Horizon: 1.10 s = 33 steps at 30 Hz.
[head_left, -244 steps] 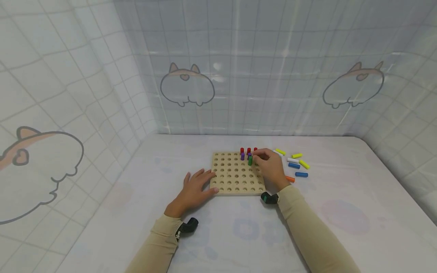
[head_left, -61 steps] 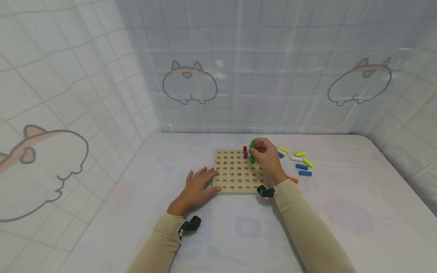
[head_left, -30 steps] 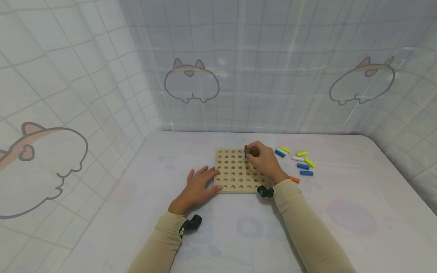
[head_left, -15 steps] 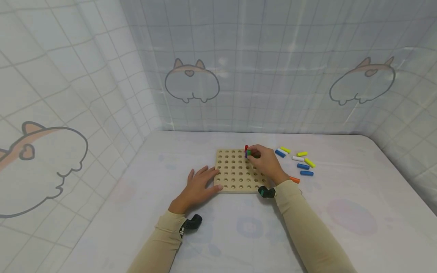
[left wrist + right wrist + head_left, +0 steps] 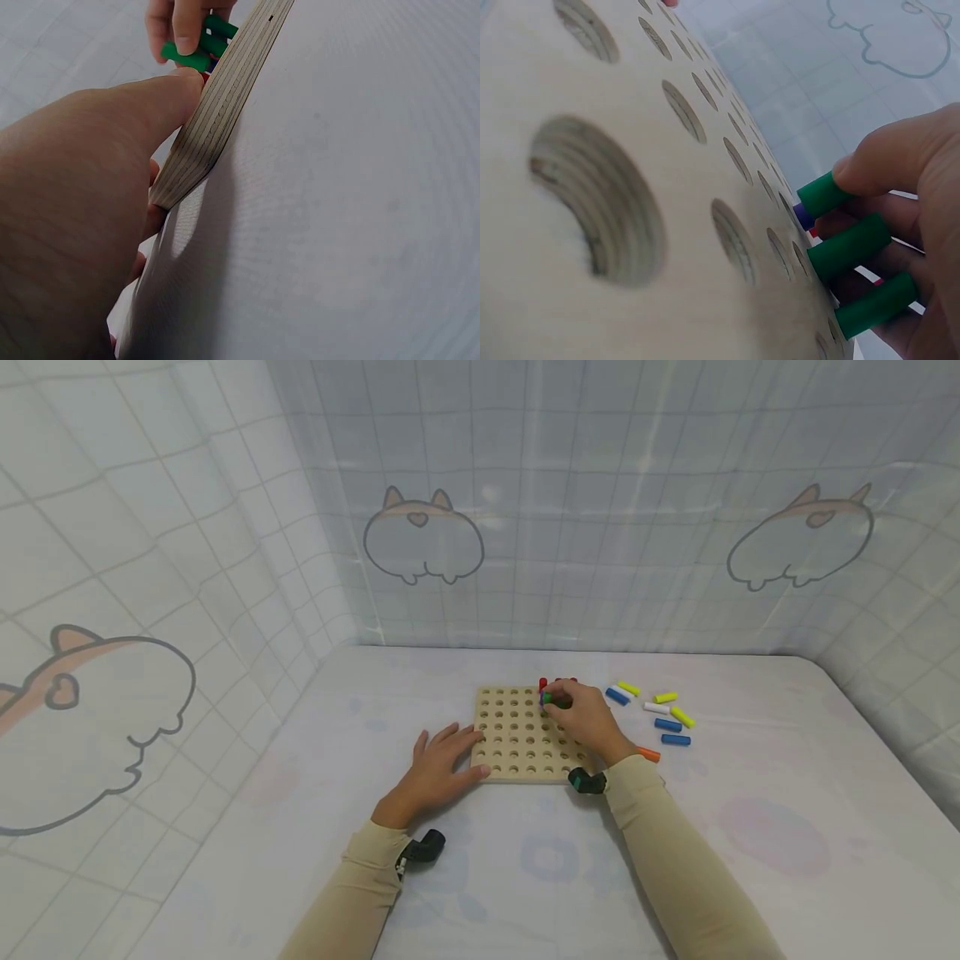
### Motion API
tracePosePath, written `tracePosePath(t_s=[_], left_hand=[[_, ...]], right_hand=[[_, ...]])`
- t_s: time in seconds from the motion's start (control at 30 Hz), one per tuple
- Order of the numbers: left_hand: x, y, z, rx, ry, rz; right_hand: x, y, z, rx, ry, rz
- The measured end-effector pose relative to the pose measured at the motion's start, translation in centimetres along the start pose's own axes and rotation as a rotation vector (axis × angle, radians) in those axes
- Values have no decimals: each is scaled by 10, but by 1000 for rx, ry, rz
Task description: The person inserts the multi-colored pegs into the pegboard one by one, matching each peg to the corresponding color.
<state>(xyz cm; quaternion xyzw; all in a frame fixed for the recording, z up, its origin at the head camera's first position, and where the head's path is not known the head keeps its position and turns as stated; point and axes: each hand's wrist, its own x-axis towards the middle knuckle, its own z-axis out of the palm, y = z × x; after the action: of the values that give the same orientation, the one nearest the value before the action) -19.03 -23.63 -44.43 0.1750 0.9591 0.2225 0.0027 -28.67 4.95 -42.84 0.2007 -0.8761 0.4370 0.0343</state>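
Observation:
In the head view, my left hand (image 5: 441,768) rests at the near left corner of a wooden pegboard (image 5: 513,752), fingers spread and straight. Its thumb touches the board's edge in the left wrist view. My right hand (image 5: 588,718) is over the board's far part, pinching a green peg (image 5: 823,193) between thumb and fingertips at a hole. Two more green pegs (image 5: 849,246) stand in the board under that hand. A bit of a purple peg (image 5: 803,217) shows behind the pinched one. Red pegs (image 5: 543,683) stand in the farthest row, partly hidden by the fingers.
Loose pegs lie on the white cloth right of the board: yellow (image 5: 682,717), white (image 5: 656,707), blue (image 5: 676,740) and orange (image 5: 648,754). A tile-patterned curtain (image 5: 600,568) rises behind the table and along both sides.
Since two seconds ago, my right hand has brought the raised green peg left and down to the board. In the last half second it barely moves. My left hand stays at the board's corner.

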Motion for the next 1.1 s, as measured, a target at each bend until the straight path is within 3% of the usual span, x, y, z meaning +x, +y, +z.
tracePosePath(t_s=[0.67,0.97,1.1], left_hand=[[2,0,2,2,-1,2],[2,-1,3,6,2,-3],[0,-1,4,8,5,-5]], right_hand=[[1,1,2,-59,-10,28],[-1,-2,3,-43,-20,4],[-3,-1,3,4,14,-31]])
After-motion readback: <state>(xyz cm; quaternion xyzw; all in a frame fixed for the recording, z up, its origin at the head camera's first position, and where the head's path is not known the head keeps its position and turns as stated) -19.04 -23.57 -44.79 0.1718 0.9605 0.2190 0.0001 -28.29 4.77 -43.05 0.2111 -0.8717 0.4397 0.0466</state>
